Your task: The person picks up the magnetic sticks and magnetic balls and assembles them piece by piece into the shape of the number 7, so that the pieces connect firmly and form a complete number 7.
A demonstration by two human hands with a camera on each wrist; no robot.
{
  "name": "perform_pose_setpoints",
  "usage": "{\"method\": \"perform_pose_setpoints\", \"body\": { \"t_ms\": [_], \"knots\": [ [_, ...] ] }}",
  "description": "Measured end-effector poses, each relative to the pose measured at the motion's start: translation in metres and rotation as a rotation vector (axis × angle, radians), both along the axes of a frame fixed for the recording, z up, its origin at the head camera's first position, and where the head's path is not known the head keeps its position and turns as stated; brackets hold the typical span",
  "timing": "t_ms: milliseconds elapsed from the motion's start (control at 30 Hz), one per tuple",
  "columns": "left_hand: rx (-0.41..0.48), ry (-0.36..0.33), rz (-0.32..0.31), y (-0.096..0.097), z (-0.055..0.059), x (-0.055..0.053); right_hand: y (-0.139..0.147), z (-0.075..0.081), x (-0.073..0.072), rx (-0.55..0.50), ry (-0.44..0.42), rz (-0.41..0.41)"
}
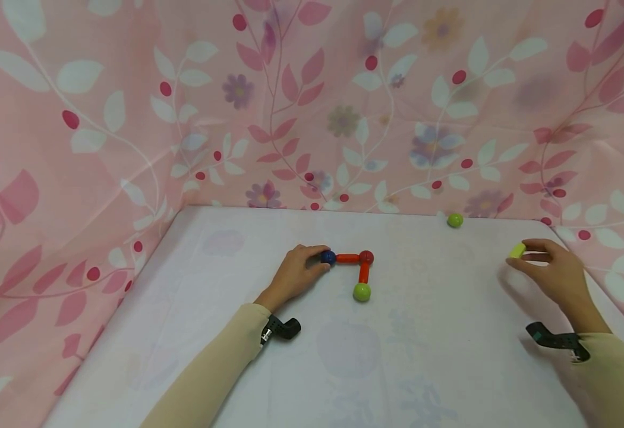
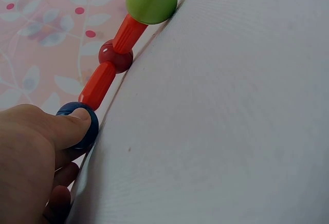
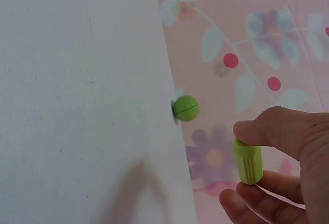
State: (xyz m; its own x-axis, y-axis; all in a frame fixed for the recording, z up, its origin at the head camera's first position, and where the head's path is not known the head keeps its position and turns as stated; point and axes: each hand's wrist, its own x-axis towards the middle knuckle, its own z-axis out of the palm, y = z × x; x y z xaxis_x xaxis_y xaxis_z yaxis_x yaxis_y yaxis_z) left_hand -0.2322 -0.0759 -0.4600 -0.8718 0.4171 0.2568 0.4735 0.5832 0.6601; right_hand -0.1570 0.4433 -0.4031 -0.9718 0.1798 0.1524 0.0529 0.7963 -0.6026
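My left hand [image 1: 297, 272] pinches a blue ball [image 2: 91, 126] at one end of a joined piece on the table. From that ball a red rod [image 1: 347, 258] runs to a red ball [image 1: 366, 257]. A second red rod [image 1: 364, 273] leads from there to a green ball [image 1: 362, 292], making an L shape. Over at the table's right side, my right hand [image 1: 557, 274] holds a short yellow-green ribbed rod [image 3: 248, 163] by its ends, thumb on one and fingers on the other.
A loose green ball [image 1: 455, 220] lies at the table's back edge, right of the middle. The white-covered table [image 1: 440, 356] is bordered by a pink floral cloth [image 1: 312, 107] behind and at the sides. Each wrist wears a black camera mount [image 1: 285, 328].
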Motion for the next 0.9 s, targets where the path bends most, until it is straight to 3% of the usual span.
{"method": "perform_pose_setpoints", "body": {
  "t_ms": [267,467,900],
  "knots": [
    [-0.005,-0.028,0.021,0.0,-0.001,0.001,-0.01,0.004,-0.003,-0.004,0.008,0.016],
    [0.0,-0.024,0.018,-0.001,-0.002,0.001,-0.018,0.008,-0.004,-0.02,-0.012,0.023],
    [0.009,0.001,-0.002,-0.001,-0.003,-0.002,-0.037,0.012,-0.003,-0.014,0.044,0.048]
  ]
}}
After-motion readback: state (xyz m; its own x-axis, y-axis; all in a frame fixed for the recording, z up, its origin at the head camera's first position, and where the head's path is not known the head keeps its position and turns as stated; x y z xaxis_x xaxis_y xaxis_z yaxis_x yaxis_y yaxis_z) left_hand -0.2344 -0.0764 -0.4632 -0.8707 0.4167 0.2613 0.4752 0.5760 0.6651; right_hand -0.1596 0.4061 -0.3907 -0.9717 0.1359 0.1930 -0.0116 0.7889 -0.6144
